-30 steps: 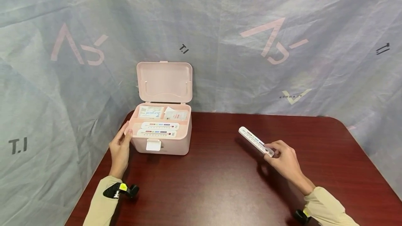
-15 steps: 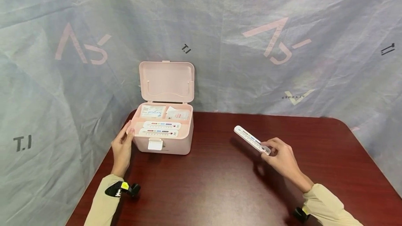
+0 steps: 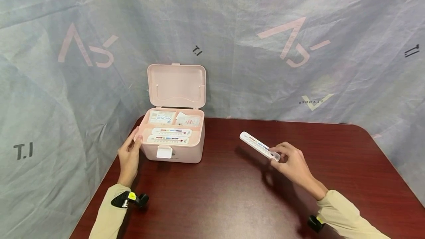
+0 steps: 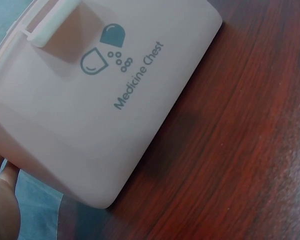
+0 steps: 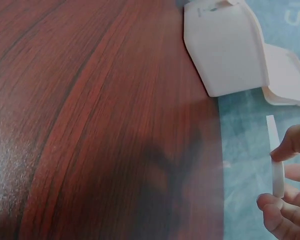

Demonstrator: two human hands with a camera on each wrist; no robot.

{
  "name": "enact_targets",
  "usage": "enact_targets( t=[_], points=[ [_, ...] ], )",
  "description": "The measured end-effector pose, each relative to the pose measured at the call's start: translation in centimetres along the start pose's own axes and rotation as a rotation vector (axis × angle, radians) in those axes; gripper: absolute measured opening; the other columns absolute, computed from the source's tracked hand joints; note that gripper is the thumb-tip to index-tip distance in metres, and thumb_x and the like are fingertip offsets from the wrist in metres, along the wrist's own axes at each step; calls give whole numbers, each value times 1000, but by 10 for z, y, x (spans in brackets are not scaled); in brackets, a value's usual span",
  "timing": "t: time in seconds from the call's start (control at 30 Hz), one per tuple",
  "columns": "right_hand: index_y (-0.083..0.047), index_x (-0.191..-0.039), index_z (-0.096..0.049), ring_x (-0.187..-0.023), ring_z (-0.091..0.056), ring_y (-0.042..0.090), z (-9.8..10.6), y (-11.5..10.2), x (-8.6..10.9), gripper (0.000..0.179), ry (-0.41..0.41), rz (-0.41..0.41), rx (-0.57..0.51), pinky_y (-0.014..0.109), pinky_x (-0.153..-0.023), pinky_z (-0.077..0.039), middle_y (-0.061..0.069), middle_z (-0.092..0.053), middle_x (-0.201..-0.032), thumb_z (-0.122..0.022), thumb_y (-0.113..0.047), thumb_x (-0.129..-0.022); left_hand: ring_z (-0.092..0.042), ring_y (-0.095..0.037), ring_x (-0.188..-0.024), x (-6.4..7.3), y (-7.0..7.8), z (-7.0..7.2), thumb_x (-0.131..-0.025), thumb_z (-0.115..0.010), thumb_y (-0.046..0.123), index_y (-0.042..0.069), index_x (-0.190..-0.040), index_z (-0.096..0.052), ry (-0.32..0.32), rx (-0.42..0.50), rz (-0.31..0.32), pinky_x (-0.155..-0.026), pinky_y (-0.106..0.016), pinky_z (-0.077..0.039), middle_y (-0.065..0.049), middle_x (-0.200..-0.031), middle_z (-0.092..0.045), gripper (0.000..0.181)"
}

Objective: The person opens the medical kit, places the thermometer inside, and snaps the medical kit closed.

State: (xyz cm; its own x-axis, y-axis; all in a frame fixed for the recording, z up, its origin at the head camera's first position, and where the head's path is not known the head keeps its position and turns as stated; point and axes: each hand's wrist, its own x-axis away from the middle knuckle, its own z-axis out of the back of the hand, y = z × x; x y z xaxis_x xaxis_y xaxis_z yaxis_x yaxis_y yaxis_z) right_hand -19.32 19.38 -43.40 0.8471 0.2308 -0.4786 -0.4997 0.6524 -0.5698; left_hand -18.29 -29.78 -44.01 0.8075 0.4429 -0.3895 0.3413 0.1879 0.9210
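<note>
A pink medicine chest (image 3: 186,155) stands on the table with its lid up. Two white thermometers (image 3: 172,132) with coloured bands lie side by side in its front compartment. My left hand (image 3: 128,158) rests against the chest's left side near the front corner, fingers fairly straight; in the left wrist view its fingertips (image 4: 9,172) show beside the chest's wall. To the right, above the table, my right hand (image 3: 292,163) pinches a third thermometer (image 3: 255,145) by its near end between thumb and fingers. Its far end points up and left, toward the chest; the right wrist view shows the thermometer (image 5: 274,145) edge-on.
Behind the front compartment, flat packets (image 3: 162,117) lie in two smaller sections, one marked Surgical. The raised lid (image 3: 176,86) stands near a grey cloth backdrop (image 3: 232,47). A dark red wooden table (image 3: 225,194) lies under everything, its back edge close to the cloth.
My right hand has carried its thermometer left, closer to the chest, and the thermometer lies flatter in view. My left hand keeps its place on the chest. The view has shifted slightly.
</note>
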Motion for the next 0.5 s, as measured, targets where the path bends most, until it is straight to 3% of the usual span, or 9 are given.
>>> enact_targets(
  t=[0.5],
  points=[
    [-13,-90,-73,-58,-49,11,-6,-11,-5,30,-17,50,-5,15,-50,-36,-4,-61,-87,-77,-4,-62,-43,-24,-127,-1,-3,0,-92,-60,4,-8,-129,-54,8,49,-16,-98,-17,-35,-25,-134,-49,39]
  ],
)
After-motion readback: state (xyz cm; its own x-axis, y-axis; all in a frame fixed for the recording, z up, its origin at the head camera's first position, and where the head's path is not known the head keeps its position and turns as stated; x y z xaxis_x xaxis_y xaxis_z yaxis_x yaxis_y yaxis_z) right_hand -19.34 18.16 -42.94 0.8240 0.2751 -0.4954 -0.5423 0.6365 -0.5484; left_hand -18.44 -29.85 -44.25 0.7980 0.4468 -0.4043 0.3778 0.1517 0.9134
